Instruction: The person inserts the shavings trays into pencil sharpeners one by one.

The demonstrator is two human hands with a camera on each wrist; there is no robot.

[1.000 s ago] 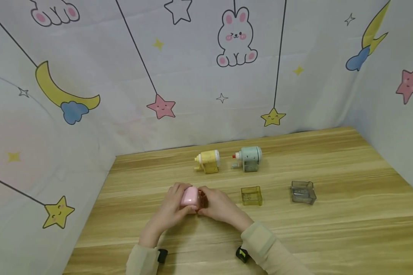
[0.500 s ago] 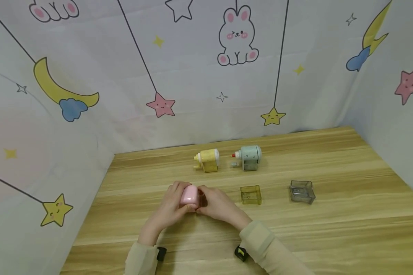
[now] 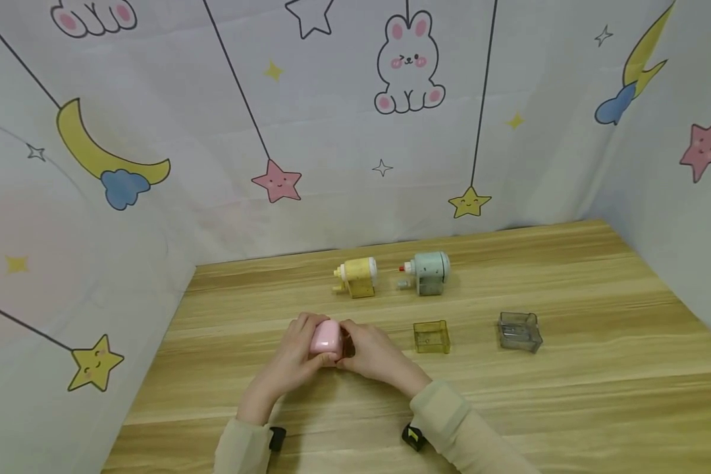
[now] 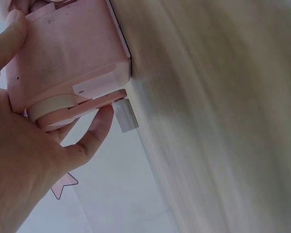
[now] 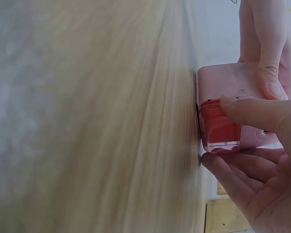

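Observation:
A pink hand-crank pencil sharpener [image 3: 327,339] sits on the wooden table with my left hand [image 3: 296,355] gripping its body. In the left wrist view its crank arm with a grey knob [image 4: 125,115] points away, one fingertip touching the arm. My right hand [image 3: 376,352] pinches the translucent red shavings drawer [image 5: 220,127] at the sharpener's other end, thumb on one side and fingers on the opposite side. The drawer sits in the opening of the pink body, part of it sticking out. Fingers cover much of it in the head view.
Behind the hands stand a yellow sharpener [image 3: 358,275] and a light blue sharpener [image 3: 431,271]. To the right lie a yellow translucent drawer [image 3: 432,337] and a grey translucent drawer [image 3: 519,331]. A white printed cloth [image 3: 332,131] borders the table at the back and sides.
My right hand has shifted slightly left, and less of the red drawer shows between the hands. The left hand keeps its grip on the sharpener.

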